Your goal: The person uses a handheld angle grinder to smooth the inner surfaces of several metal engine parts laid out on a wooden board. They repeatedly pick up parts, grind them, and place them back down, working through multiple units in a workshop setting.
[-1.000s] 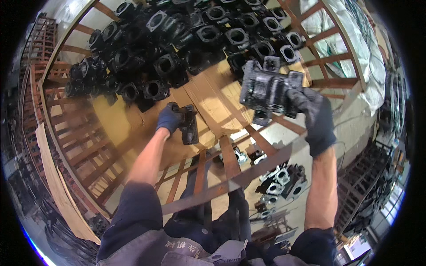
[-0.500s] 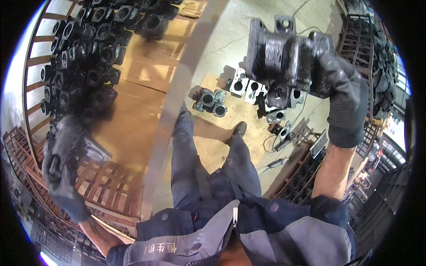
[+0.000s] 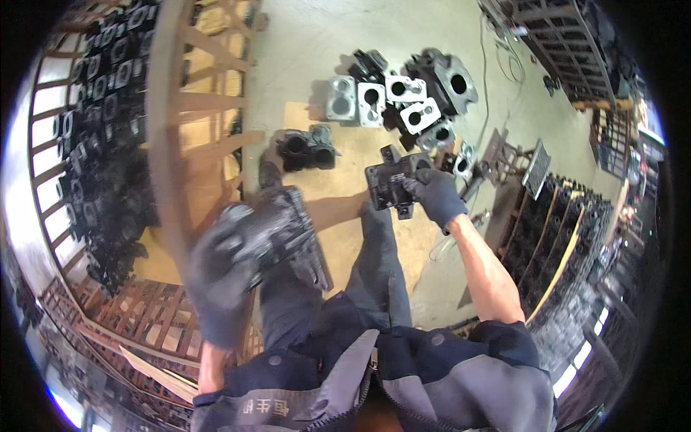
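Where the slatted crate (image 3: pixel 167 108) stands at ten o'clock, its rails seem to keep the stacked black parts (image 3: pixel 108 194) from spilling.

Mid-dial, a tan sheet (image 3: pixel 414 248) probably cushions the metal; near its far edge, at twelve to one o'clock, pale-faced castings (image 3: pixel 372 111) lie clustered, holes mostly upward, leaving those faces uncovered. At nine o'clock, your left grip (image 3: pixel 219 277) is wrapped around the outer end of a blurred black casting (image 3: pixel 284 227), likely for purchase, though finger contact is smeared. At two, your right grip (image 3: pixel 435 194) clasps the right end of a smaller-looking black casting (image 3: pixel 392 183), keeping its flat side clear; whether it touches anything below, I cannot tell.
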Available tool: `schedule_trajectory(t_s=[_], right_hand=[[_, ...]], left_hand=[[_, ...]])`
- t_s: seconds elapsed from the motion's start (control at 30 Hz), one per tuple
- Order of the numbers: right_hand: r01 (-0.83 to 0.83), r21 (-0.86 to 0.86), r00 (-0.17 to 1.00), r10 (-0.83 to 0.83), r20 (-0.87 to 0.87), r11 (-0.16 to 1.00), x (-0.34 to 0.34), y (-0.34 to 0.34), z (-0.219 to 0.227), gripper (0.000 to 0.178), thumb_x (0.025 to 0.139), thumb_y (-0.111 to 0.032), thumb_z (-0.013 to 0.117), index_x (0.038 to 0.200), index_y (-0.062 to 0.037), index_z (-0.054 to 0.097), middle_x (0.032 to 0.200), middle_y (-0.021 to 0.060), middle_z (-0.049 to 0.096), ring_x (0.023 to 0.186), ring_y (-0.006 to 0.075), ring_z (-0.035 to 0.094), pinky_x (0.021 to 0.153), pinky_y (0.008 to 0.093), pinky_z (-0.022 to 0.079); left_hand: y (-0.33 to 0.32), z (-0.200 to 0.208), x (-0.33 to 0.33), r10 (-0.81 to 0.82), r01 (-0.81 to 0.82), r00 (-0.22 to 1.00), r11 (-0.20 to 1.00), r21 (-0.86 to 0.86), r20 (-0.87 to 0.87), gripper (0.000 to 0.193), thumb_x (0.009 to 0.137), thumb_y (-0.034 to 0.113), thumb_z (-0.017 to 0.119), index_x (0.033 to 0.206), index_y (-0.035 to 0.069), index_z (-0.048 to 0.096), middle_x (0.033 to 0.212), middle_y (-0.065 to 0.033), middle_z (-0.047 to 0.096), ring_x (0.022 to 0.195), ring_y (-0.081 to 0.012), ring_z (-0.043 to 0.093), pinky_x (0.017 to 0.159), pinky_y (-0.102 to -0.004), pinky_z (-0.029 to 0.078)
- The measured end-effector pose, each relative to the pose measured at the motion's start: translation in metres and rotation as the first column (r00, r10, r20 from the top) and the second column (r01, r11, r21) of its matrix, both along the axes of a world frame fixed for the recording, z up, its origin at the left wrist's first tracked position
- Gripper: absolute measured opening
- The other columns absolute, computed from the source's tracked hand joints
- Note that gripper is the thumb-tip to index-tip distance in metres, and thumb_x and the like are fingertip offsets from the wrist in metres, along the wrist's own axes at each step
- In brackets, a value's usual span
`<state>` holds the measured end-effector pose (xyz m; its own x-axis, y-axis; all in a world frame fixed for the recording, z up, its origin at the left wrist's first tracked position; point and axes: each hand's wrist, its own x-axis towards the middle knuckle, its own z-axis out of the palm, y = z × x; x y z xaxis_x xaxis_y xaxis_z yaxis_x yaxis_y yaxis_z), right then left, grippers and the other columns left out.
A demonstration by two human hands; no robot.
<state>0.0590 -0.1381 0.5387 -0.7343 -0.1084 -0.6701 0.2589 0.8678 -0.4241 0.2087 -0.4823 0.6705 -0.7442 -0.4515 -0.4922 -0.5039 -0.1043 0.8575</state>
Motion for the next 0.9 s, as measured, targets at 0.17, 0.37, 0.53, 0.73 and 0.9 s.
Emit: schedule_trajectory(t_s=[0.17,0.37,0.53,0.73,0.9], right_hand=[[-0.007,0.117,0.998,0.000,0.065,0.993,0.023,0.041,-0.068,0.034,0.084,-0.036,0.068,0.092,-0.0035,0.071,0.091,0.0233,0.068,0.086,0.0398,0.066,0.074,0.0451,0.050],[0.436,0.039,0.893,-0.437,0.105,0.899,0.047,0.087,-0.225,0.033,0.085,-0.025,0.067,0.108,-0.0019,0.069,0.086,0.0216,0.070,0.081,0.0341,0.070,0.070,0.0403,0.052],[0.639,-0.011,0.769,-0.639,0.024,0.769,0.052,0.096,-0.336,0.031,0.087,-0.023,0.065,0.114,-0.0081,0.067,0.083,0.0171,0.072,0.075,0.0291,0.070,0.066,0.0380,0.052],[0.906,0.119,0.392,-0.912,0.124,0.406,0.015,0.047,-0.424,0.026,0.086,-0.020,0.068,0.093,0.0047,0.069,0.078,0.0141,0.070,0.062,0.0247,0.067,0.052,0.0372,0.053],[0.651,0.122,0.753,-0.658,0.020,0.749,0.015,0.032,-0.518,0.033,0.083,-0.030,0.069,0.094,0.0006,0.073,0.086,0.0164,0.074,0.077,0.0275,0.071,0.068,0.0369,0.052]], left_hand=[[0.089,-0.124,-0.008,-0.109,0.084,0.992,0.946,0.315,0.062,0.048,0.081,-0.013,0.059,0.126,0.002,0.052,0.120,-0.0133,0.060,0.108,-0.0195,0.061,0.094,-0.0305,0.049],[0.154,-0.268,0.031,-0.245,0.222,0.953,0.965,0.136,0.178,0.048,0.086,0.002,0.064,0.132,0.009,0.052,0.109,-0.0101,0.067,0.100,-0.0126,0.062,0.086,-0.0291,0.050],[0.187,-0.353,0.051,-0.432,0.506,0.827,0.851,-0.142,0.359,0.041,0.083,0.020,0.071,0.122,0.020,0.059,0.091,-0.0203,0.069,0.076,-0.0366,0.068,0.064,-0.0429,0.053],[0.194,-0.417,0.062,-0.544,0.667,0.709,0.724,-0.175,0.450,0.042,0.082,0.012,0.071,0.123,0.016,0.060,0.101,-0.0196,0.069,0.095,-0.0354,0.067,0.079,-0.0406,0.053],[0.198,-0.462,0.078,-0.577,0.672,0.729,0.707,-0.221,0.369,0.044,0.081,0.024,0.073,0.123,0.024,0.061,0.096,-0.0152,0.069,0.087,-0.0367,0.067,0.071,-0.0471,0.054]])
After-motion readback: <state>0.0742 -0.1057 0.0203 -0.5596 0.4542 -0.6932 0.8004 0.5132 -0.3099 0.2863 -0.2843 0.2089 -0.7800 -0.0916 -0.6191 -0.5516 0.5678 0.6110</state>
